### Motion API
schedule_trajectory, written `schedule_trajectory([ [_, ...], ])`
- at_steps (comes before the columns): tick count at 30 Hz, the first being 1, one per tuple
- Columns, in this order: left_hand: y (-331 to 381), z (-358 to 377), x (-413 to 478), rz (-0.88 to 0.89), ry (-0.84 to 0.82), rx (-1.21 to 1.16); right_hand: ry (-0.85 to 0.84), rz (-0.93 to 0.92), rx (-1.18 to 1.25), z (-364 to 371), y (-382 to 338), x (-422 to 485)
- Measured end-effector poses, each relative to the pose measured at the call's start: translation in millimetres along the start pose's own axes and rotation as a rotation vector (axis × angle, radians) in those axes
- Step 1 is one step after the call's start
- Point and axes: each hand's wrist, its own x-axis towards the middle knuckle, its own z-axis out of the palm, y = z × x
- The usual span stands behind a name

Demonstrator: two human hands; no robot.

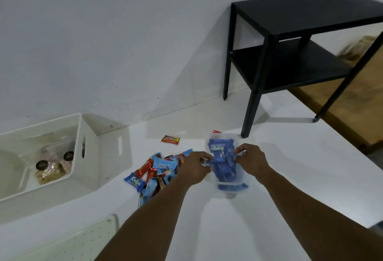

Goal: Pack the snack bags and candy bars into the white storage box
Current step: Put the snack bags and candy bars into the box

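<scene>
A clear plastic container (226,185) filled with blue candy bars (222,163) is held tilted between my hands above the white surface. My left hand (193,167) grips its left edge and my right hand (251,162) grips its right edge, fingers curled on the rim. To the left of my left hand lies a pile of blue and red candy bars (154,174). One red bar (170,140) lies apart, farther back. The white storage box (91,153) stands at the left with clear snack bags (51,169) inside it.
A black two-tier side table (294,53) stands at the back right on the white surface. A wooden floor or board (339,107) shows beyond it. A white perforated panel (83,238) lies at the near left edge. A white wall runs behind.
</scene>
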Motion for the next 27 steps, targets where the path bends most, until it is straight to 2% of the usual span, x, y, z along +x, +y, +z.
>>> schedule_trajectory([
  [5,-2.7,44.6,3.5,-0.034,-0.088,0.030,-0.048,0.048,-0.013,-7.6,44.4,2.8],
  [9,-4.3,49.2,6.1,-0.033,-0.134,-0.024,-0.095,0.032,0.134,1.9,60.9,3.4],
  [13,1.3,44.4,6.8,-0.246,-0.266,-0.376,-0.158,0.073,0.245,8.9,57.0,2.2],
  [15,-0.5,40.6,4.9,-0.270,-0.244,-0.428,-0.135,0.041,0.228,11.1,51.9,1.1],
  [20,-11.7,-5.4,-3.1,-0.176,-0.152,-0.321,-0.193,-0.015,0.230,16.2,6.6,-4.5],
  [27,-25.5,-155.2,-26.3,-0.048,0.071,-0.232,-0.190,-0.250,0.200,58.1,-138.5,-21.2],
])
